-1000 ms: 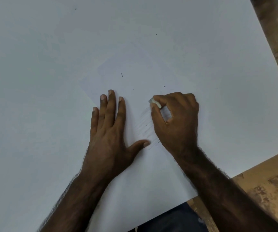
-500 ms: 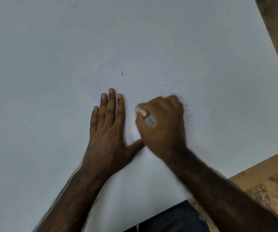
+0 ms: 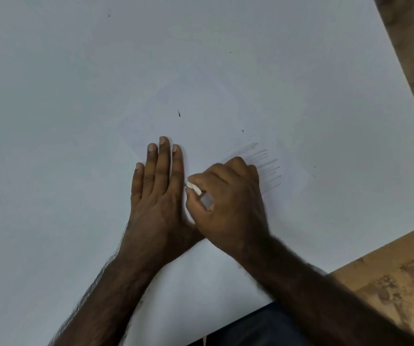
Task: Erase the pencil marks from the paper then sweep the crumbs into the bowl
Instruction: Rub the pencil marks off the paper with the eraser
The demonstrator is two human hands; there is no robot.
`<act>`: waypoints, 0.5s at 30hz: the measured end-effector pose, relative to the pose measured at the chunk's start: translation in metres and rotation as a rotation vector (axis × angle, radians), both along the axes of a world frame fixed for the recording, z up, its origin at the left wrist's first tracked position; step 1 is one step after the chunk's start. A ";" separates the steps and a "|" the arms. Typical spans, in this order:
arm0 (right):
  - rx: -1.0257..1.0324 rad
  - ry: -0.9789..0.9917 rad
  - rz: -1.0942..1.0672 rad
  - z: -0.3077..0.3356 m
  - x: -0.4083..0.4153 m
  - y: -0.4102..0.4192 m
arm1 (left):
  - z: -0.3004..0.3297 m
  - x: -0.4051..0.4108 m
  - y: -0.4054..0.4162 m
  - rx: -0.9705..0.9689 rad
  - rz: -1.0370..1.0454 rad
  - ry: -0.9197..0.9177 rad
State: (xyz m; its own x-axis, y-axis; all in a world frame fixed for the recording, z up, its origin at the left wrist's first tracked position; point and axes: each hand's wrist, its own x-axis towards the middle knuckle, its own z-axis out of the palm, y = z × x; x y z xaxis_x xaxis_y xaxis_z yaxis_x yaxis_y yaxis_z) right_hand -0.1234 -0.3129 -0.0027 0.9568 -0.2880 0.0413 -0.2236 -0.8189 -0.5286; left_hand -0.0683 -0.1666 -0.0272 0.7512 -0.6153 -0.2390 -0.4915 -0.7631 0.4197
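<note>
A white sheet of paper (image 3: 215, 113) lies turned like a diamond on the white table, hard to tell from it. Grey pencil strokes (image 3: 268, 166) show on the paper just right of my right hand. My left hand (image 3: 158, 193) lies flat on the paper, fingers straight and together. My right hand (image 3: 228, 206) pinches a small white eraser (image 3: 193, 187) between thumb and fingers, its tip on the paper beside my left index finger. A dark crumb (image 3: 179, 113) and a smaller one (image 3: 242, 131) lie on the paper beyond my hands. No bowl is in view.
The white table (image 3: 51, 96) fills most of the view. Its right edge and near right corner border a brown mottled floor (image 3: 400, 283). Dark trouser fabric (image 3: 258, 328) shows below the table's near edge.
My right hand has slid left with the eraser, from the middle of the pencil strokes to beside my left hand, uncovering the strokes on its right. My left hand stays put.
</note>
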 end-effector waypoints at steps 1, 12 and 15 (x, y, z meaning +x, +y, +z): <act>-0.015 -0.006 0.011 0.000 -0.001 -0.004 | 0.000 0.000 0.001 0.002 -0.002 0.000; -0.052 0.002 -0.118 -0.001 -0.002 0.007 | -0.002 -0.001 0.003 0.016 -0.017 -0.046; -0.068 -0.007 -0.058 -0.004 -0.004 0.002 | -0.002 0.000 0.003 0.011 -0.011 -0.042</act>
State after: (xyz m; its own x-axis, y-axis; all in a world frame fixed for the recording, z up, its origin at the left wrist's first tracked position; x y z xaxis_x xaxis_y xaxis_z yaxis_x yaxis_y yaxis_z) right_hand -0.1275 -0.3108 -0.0070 0.9383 -0.3387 0.0692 -0.2679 -0.8389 -0.4738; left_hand -0.0685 -0.1637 -0.0289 0.7541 -0.6207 -0.2147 -0.5165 -0.7623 0.3900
